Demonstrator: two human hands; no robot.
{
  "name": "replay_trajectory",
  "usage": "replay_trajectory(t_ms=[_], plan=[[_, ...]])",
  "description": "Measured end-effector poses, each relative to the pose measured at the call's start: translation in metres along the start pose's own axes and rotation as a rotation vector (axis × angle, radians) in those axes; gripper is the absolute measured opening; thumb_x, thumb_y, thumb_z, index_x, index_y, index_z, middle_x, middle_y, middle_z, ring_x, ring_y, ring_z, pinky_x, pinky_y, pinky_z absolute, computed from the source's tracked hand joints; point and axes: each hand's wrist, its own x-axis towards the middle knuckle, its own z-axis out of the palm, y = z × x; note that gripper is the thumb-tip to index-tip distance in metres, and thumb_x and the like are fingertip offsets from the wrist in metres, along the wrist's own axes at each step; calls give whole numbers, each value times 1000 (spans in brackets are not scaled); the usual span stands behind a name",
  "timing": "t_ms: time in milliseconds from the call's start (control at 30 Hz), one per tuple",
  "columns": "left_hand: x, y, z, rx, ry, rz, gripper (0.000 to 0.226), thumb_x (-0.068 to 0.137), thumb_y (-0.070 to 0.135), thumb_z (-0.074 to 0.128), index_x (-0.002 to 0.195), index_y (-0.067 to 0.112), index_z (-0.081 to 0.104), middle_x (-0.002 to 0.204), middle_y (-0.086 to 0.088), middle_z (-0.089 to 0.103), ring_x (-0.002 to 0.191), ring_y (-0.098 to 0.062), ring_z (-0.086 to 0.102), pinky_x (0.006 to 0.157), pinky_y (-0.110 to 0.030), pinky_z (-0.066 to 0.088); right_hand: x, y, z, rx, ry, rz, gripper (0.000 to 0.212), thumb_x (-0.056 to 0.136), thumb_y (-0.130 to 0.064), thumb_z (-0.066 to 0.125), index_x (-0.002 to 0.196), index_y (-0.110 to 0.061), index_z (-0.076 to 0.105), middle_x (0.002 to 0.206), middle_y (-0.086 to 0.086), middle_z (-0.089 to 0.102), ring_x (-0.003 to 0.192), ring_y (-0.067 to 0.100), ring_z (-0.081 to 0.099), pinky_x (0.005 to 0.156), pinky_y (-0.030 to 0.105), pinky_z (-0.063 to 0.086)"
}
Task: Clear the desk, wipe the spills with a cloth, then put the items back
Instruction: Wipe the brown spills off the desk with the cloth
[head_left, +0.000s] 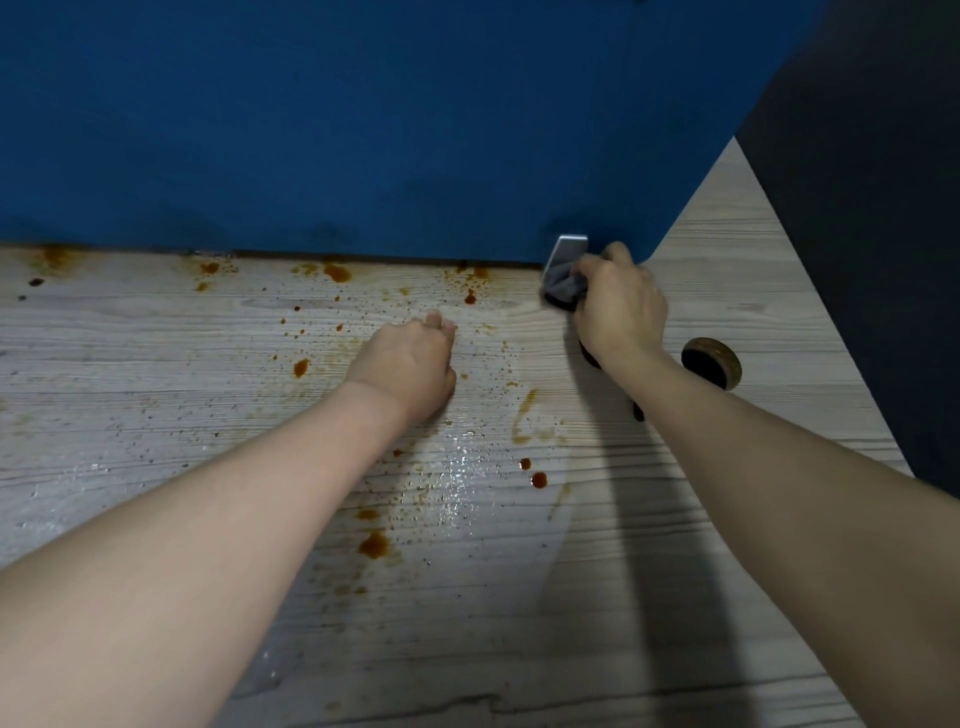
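- Wiping step in hand, judged from the bare desk and the many brown spills left on it.
- Right hand, right of centre near the blue back panel, fingers curled round a bunched grey cloth; cloth touching the desk at its rear edge, beside a grey metal bracket.
- Left hand, at centre frame, loosely fisted with knuckles resting on the wood, holding nothing visible; serves as a brace.
- Best worked from the rear edge toward the lower frame, in overlapping strokes, dragging the spatter at upper centre down and not outward.
- Worth flattening the cloth first: a tight wad covers little and smears.
- Heavier pressure needed on the thick drops at lower centre and the 2 dots right of centre; probably sticky.
- Wet sheen at centre likely wants a dry pass after.
- Care near the round cable hole at right: easy to push liquid in.
- Left hand better lifted off the spatter before the stroke reaches it.
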Motion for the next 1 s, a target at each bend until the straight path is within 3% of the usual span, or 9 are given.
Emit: replay_trajectory(t_ms=[267, 400, 567, 667, 767, 867, 1000], plan=[[1, 2, -1, 21, -15, -9, 53, 97, 25, 39, 146, 9, 29, 150, -9, 33, 124, -26, 49, 93, -36, 45, -16, 13, -4, -212, -83, 101, 40, 91, 2, 42, 127, -13, 52, 127, 14, 48, 111, 37, 42, 66, 35, 34], [2, 3, 0, 19, -10, -9, 51, 96, 23, 40, 144, 8, 32, 147, -10, 37, 121, -25, 50, 90, -35, 46, -10, 14, -7, -233, -111, 232, 35, 89, -1, 48, 123, -8, 53, 135, 15, 34, 115, 38, 37, 68, 37, 36], [0, 4, -1, 16, -19, -6, 51, 96, 24, 41, 144, 8, 32, 146, -11, 37, 121, -25, 50, 90, -35, 46, -3, -2, -6, -287, -195, 31, 42, 92, -7, 47, 134, -9, 42, 144, 15, 21, 123, 40, 30, 80, 41, 43], [-1, 3, -3, 8, -11, -5, 51, 96, 24, 41, 144, 8, 31, 147, -10, 37, 122, -26, 50, 91, -35, 46, 3, 16, -13, -386, -208, 59, 38, 93, -7, 46, 131, -10, 47, 138, 17, 29, 116, 40, 37, 74, 38, 38], [-1, 4, -3, 23, -14, -5, 51, 96, 24, 40, 144, 7, 31, 147, -10, 36, 121, -26, 50, 89, -35, 46, 9, 30, -18, -406, -178, 126, 31, 92, -2, 44, 121, -4, 55, 125, 18, 42, 110, 40, 44, 76, 39, 42], [-1, 4, -3, 28, -10, -4, 51, 96, 23, 40, 144, 7, 30, 147, -11, 35, 122, -26, 49, 89, -35, 46, 10, 16, -11, -367, -80, 15, 28, 92, 1, 42, 112, -1, 60, 112, 20, 52, 102, 39, 53, 68, 37, 38], [-1, 4, -3, 23, -24, 0, 53, 96, 25, 41, 145, 7, 30, 148, -11, 35, 122, -26, 49, 91, -35, 47, 5, -5, 2, -232, 44, -82, 27, 91, 5, 38, 108, 2, 58, 107, 23, 57, 98, 39, 57, 72, 41, 43]])
